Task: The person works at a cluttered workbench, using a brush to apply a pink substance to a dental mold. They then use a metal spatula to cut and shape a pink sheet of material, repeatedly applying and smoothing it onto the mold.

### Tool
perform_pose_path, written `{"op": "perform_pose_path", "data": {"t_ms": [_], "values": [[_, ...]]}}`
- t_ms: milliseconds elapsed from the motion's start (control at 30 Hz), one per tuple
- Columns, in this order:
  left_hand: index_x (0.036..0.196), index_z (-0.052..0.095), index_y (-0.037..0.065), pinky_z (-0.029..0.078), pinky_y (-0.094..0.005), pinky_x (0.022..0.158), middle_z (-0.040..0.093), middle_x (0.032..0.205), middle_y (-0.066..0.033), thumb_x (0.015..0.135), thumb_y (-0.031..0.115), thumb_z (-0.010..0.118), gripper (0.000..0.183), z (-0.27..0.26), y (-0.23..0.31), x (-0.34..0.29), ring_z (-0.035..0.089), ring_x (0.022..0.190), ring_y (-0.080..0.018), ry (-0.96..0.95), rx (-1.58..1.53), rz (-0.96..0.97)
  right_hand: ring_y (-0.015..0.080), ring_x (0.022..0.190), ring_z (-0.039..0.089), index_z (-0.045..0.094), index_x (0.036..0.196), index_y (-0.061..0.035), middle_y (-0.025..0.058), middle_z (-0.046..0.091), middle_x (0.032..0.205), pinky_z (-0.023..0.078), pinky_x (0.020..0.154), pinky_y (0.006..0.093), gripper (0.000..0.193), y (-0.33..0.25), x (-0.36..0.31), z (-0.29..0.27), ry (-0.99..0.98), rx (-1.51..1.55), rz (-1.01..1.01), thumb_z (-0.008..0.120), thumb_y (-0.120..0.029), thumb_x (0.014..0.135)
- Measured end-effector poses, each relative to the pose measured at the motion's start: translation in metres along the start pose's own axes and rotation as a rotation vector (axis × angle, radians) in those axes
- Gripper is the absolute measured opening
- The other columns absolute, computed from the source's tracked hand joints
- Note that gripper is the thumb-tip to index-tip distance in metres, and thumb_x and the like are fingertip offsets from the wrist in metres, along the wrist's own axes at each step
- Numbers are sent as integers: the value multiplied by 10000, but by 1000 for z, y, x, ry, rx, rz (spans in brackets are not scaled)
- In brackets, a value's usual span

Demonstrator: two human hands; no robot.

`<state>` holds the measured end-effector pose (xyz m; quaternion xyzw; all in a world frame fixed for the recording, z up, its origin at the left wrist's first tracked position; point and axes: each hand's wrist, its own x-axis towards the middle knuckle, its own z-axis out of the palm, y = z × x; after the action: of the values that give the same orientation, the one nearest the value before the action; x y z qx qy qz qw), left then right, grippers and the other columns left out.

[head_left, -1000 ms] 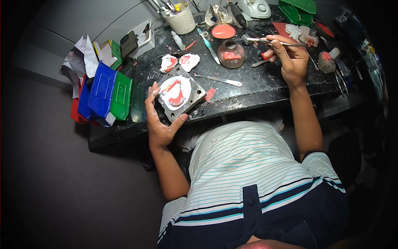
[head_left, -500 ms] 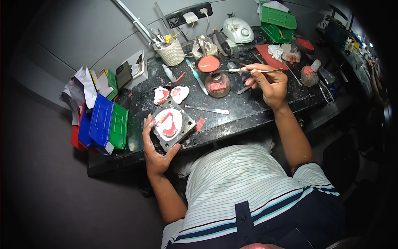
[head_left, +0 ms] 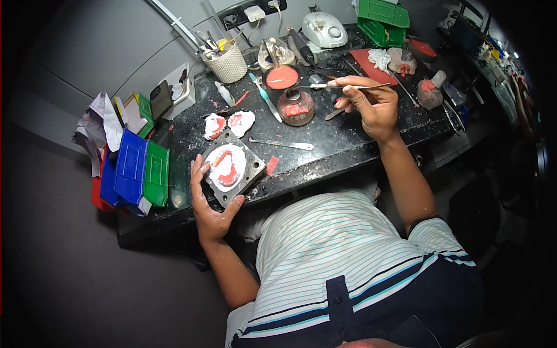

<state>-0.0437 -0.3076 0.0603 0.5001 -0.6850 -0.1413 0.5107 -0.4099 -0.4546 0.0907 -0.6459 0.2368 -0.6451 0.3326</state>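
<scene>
My left hand grips a square grey metal dental flask, with the thumb on the near edge and the fingers on the left side. White plaster fills the flask, and on it sits a pink wax denture with a row of teeth. In a pinch, my right hand holds a slim wax spatula level, its tip pointing left. That tip is just above the neck of a round glass spirit lamp with pink wax on it. Whether a flame burns there I cannot tell. Behind the lamp is a round pan of pink wax.
Two plaster pieces with pink wax, metal tweezers and a turquoise-handled tool lie on the black bench. Blue and green bins stand left. A tool cup and a white control box are behind.
The whole view has shifted slightly, so the bench appears further left and up. Both hands keep their holds; the spatula tip stays near the lamp's neck.
</scene>
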Motion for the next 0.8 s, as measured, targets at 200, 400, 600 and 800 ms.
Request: {"op": "perform_pose_path", "data": {"t_ms": [200,400,600,800], "values": [[1471,485,-28,228,-512,1277,435,1630,-237,711,217,933,916,0,-2,-2,335,1556,-419,-7,0,3,86,779,713,776,1180,-17,74,793,1073,534,625,193,181,-2,-1,0,-15,26,4,688,-60,1027],[1447,509,-18,234,-515,1274,426,1636,-240,710,195,926,873,-2,3,-2,329,1556,-425,-3,13,29,94,781,712,770,1196,-17,78,782,1106,545,627,203,197,-1,0,1,-90,79,31,664,-26,1029],[1429,525,-4,235,-530,1268,419,1634,-264,738,278,924,846,-1,1,-1,350,1542,-438,-13,10,8,90,769,679,769,1171,-6,87,774,1102,564,686,227,189,-6,-3,2,-91,79,25,658,13,1020],[1423,540,-2,230,-537,1268,413,1640,-270,742,299,922,837,-1,3,-2,349,1541,-443,-1,4,1,80,773,678,771,1169,-23,66,772,1100,553,667,217,183,-7,-3,2,-91,79,69,646,-12,1036]]}}
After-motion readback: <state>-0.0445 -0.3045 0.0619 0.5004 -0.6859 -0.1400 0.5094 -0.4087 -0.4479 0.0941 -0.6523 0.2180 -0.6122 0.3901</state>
